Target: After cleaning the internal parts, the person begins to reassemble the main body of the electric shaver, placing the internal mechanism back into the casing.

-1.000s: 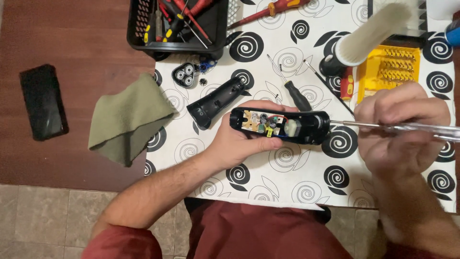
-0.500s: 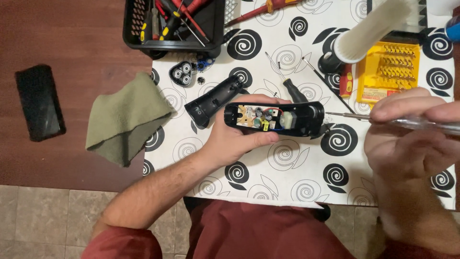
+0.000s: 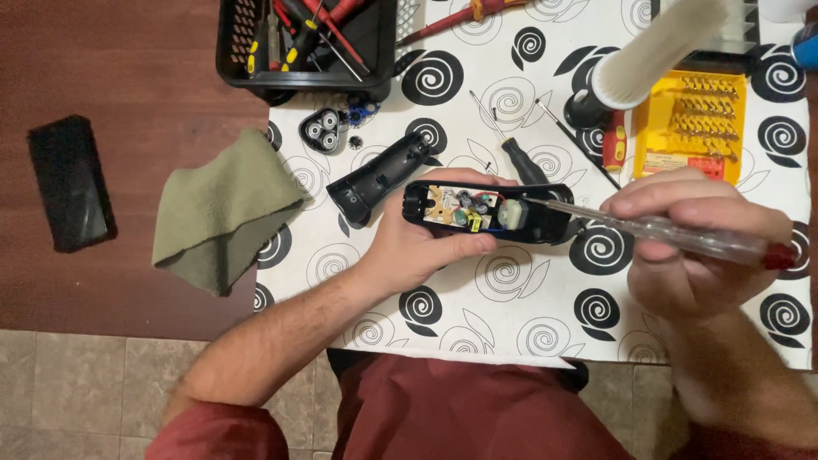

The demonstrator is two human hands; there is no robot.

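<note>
My left hand [image 3: 426, 247] grips an opened black shaver body [image 3: 490, 211] from below, its circuit board and small parts facing up. My right hand [image 3: 694, 247] holds a clear-handled screwdriver [image 3: 682, 237] with a red end cap; its metal tip reaches into the right part of the open body. The removed black cover shell [image 3: 379, 177] lies on the table just left of the body. The three-ring shaver head [image 3: 322, 129] sits farther up and left.
A black tool basket [image 3: 307, 43] with screwdrivers stands at the top. A green cloth [image 3: 223, 209] drapes over the table's left edge. A yellow bit case [image 3: 690, 128], a pale cylinder [image 3: 656, 51], loose screwdrivers [image 3: 520, 153] and a black case [image 3: 70, 183] lie around.
The screwdriver tip has slid left, deeper into the open body. My left hand and the shaver body have stayed nearly in place.
</note>
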